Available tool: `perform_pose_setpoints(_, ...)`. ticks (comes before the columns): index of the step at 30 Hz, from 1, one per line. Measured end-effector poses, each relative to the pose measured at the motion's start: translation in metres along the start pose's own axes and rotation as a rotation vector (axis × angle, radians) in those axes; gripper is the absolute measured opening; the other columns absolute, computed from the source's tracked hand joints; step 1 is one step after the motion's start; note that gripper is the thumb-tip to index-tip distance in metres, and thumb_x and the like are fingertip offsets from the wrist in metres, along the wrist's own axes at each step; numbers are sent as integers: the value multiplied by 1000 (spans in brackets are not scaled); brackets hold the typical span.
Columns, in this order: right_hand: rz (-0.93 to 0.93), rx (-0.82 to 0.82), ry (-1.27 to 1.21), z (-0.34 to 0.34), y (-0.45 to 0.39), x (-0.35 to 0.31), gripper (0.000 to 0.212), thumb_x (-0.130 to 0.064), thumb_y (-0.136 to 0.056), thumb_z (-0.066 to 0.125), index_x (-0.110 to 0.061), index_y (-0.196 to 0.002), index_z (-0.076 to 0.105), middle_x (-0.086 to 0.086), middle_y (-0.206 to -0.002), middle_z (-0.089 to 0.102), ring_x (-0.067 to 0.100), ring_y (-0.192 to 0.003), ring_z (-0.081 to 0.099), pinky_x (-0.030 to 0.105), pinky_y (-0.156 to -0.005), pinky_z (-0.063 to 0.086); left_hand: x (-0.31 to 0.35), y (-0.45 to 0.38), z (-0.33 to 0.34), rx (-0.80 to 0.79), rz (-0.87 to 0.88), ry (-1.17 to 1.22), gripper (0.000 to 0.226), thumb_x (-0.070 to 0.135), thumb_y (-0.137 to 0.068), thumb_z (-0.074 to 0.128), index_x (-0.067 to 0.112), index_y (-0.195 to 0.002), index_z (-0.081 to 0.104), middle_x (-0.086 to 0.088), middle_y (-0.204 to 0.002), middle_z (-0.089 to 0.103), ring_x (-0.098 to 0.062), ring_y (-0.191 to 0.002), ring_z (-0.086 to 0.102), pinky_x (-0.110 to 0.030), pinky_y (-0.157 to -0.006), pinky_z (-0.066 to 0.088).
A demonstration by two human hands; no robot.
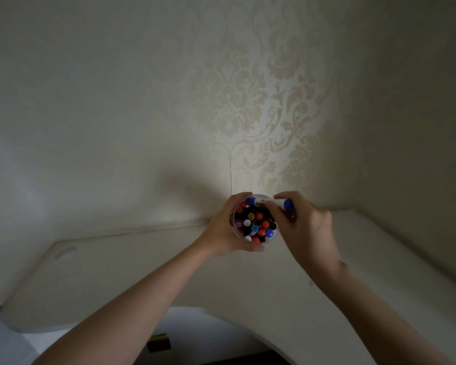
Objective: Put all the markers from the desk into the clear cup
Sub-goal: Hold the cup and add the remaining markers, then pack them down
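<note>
Blue caps mark both ends of the marker [270, 202] we pinch in our right hand [307, 230], fingers curled round its white barrel, which lies across the far rim of the clear cup [237, 234]. Our left hand [228, 230] wraps round the cup's left side, gripping it. Inside, markers [256, 223] stand packed, caps up: red, black, white, yellow, pink, blue. We hold the cup near the desk's [116, 272] back edge, by the patterned wall [261, 101].
</note>
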State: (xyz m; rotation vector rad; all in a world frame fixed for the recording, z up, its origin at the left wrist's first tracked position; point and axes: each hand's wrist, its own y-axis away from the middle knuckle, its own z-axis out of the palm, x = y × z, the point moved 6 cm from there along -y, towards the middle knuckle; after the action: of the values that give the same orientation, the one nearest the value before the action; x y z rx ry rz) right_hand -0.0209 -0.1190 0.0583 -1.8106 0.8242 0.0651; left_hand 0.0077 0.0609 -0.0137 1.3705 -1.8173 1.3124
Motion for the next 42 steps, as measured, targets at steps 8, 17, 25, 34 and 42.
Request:
perform_pose_setpoints(8,57,-34,-31,10,-1,-2,19,-30,-85,68,-12,-88,66,-4,-65,64,8,-58,64,17,-49,50,-4,1,-6,12,-16,17,103,8,-50,97,27,-137,45,1,-134,58,-16,-121,62,-45,-100,56)
perform_pose_setpoints(17,-108,-151,7,6,-1,-21,17,-24,-85,67,-12,-97,66,-1,-76,67,10,-61,60,26,-54,53,1,2,-2,-8,-8,23,103,16,-48,95,32,-136,45,5,-130,61,-15,-118,64,-42,-100,56)
perform_pose_setpoints(25,-130,-222,32,-8,14,-13,16,-31,-83,69,-17,-91,67,-23,-57,39,-2,-47,41,14,-49,34,-2,2,-4,8,15,23,103,7,-48,97,26,-136,45,1,-134,56,-9,-118,63,-31,-99,55)
perform_pose_setpoints(34,-41,-40,-32,-27,6,0,18,-29,-83,71,-15,-95,70,-6,-82,69,6,-68,63,19,-60,51,-3,2,0,-12,29,-21,105,15,-48,98,24,-138,44,6,-136,55,-12,-127,57,-41,-104,53)
perform_pose_setpoints(42,628,235,-311,-50,40,106,8,-36,-84,65,-29,-80,65,0,-66,67,17,-61,63,33,-59,55,-5,5,-5,26,7,-4,104,8,-48,98,30,-135,46,7,-135,56,-10,-126,58,-38,-105,53)
